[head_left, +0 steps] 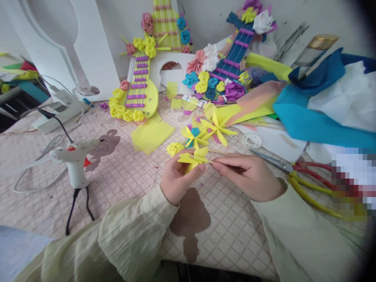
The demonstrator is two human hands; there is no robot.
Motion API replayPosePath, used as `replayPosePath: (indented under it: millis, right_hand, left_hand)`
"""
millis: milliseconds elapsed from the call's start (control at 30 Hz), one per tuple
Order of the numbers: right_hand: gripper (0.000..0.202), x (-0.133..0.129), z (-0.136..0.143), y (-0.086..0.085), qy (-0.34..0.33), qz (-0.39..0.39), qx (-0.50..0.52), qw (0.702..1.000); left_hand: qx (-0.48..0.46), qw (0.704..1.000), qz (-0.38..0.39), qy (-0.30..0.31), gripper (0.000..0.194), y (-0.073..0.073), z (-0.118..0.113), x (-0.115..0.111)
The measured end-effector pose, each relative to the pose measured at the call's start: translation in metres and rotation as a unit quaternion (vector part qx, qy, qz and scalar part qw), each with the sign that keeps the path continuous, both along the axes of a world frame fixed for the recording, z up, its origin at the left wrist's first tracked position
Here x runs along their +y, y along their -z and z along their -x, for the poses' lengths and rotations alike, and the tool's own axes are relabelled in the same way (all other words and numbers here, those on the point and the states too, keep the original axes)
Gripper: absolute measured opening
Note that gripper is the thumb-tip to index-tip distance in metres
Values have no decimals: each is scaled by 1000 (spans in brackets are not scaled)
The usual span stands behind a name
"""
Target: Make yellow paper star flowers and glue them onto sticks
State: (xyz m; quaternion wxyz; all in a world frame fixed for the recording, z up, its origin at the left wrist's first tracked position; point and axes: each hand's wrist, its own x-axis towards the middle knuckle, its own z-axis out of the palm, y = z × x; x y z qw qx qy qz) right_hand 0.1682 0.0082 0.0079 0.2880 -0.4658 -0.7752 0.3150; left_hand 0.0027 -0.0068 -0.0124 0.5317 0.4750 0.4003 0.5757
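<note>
Between the thumb and fingers of my left hand (180, 176) is a yellow paper flower (194, 158) with pointed petals. My right hand (249, 174) pinches a thin wooden stick (210, 161), whose tip reaches the flower's petals. Whether the stick touches or is fixed to the flower I cannot tell. Just beyond my hands lie two more yellow star-shaped paper flowers, one (195, 139) on the left and one (217, 127) on the right. A yellow paper rose (175, 148) sits near my left fingers.
A white glue gun (76, 160) stands at left with cords around it. Scissors (286, 166) with red handles lie right of my right hand. Yellow paper squares (152, 135), a decorated yellow paper lute (141, 90), a blue one (235, 55) and blue paper (305, 113) are farther back.
</note>
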Motion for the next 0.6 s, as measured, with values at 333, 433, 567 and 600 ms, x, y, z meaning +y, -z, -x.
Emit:
replayPosePath:
  millis: [333, 433, 567, 600]
  right_hand:
    - [31, -1, 1, -5, 2, 71, -1, 997]
    - [34, -1, 1, -6, -12, 75, 1, 997]
    - [29, 1, 1, -5, -1, 82, 15, 997]
    - [28, 1, 1, -5, 0, 88, 16, 996]
  left_hand:
    - [-13, 1000, 22, 8, 6, 1, 1, -1]
    - [3, 1000, 19, 7, 2, 0, 2, -1]
    - [10, 1000, 12, 0, 4, -1, 2, -1]
    - [12, 1000, 11, -1, 5, -1, 2, -1]
